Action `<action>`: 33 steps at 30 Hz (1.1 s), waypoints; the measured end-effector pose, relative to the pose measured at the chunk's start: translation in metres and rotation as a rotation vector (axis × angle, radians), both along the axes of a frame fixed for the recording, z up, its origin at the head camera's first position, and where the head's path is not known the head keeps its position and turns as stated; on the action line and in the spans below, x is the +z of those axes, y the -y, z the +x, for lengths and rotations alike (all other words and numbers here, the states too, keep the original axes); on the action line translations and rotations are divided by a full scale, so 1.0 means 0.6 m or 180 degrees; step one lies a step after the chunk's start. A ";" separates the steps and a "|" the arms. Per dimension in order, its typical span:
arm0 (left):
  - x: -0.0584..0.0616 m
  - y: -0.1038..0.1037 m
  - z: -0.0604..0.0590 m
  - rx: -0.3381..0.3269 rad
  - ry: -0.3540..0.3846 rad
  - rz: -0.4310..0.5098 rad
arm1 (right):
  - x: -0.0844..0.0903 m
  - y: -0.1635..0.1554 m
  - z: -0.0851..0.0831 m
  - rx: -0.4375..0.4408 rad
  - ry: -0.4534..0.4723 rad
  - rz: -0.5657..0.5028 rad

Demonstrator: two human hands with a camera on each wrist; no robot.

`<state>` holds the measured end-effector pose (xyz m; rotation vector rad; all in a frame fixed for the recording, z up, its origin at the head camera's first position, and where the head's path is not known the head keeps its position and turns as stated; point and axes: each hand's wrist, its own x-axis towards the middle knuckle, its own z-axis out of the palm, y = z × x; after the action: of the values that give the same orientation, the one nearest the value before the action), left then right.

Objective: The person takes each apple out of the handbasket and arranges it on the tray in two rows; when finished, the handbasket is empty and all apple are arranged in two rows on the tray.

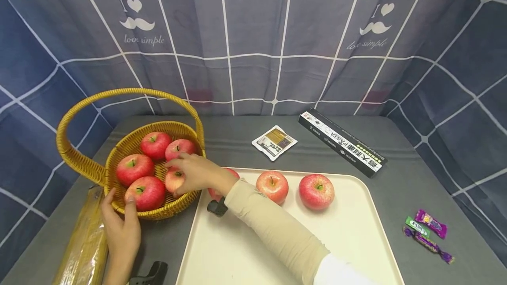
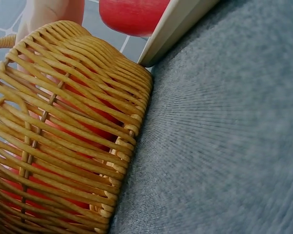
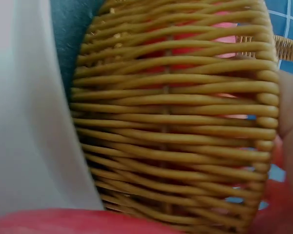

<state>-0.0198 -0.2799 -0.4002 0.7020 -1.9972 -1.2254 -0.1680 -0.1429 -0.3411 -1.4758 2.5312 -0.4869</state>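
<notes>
Several red apples sit in a yellow woven basket (image 1: 170,208) with a tall arched handle. My right hand (image 1: 196,173) reaches over the basket's right rim, its fingers curved round a paler red-yellow apple (image 1: 172,180) inside. In the right wrist view the basket's wall (image 3: 176,117) hides most of that hand. My left hand (image 1: 123,228) touches the near left rim, thumb and forefinger spread, beside a red apple (image 1: 146,195). The left wrist view shows the basket's woven side (image 2: 73,122) with red showing through the gaps.
A cream tray (image 1: 222,250) right of the basket holds an apple (image 1: 272,187), another apple (image 1: 316,191) and a third behind my right wrist. Behind lie a white packet (image 1: 274,143) and a black pasta box (image 1: 342,142). Wrapped candies (image 1: 428,232) lie right; a yellow plastic-wrapped package (image 1: 81,241) lies left.
</notes>
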 end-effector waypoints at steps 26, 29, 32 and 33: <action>0.003 0.000 0.003 -0.0019 0.0163 0.0116 | -0.014 -0.621 0.020 -0.2051 -0.0299 -0.1208; 0.004 0.000 0.002 -0.0018 0.0127 0.0137 | -0.045 -0.664 0.043 -0.2118 -0.0317 -0.1130; 0.003 -0.001 0.001 -0.0016 0.0133 0.0159 | -0.070 -0.681 0.061 -0.1994 -0.0269 -0.1157; 0.003 -0.002 0.000 -0.0022 0.0138 0.0159 | -0.075 -0.683 0.066 -0.1948 -0.0259 -0.1161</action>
<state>-0.0195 -0.2789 -0.3984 0.7527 -2.0116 -1.2781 -0.1286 0.2666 -0.3862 -0.7711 3.0626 -1.0360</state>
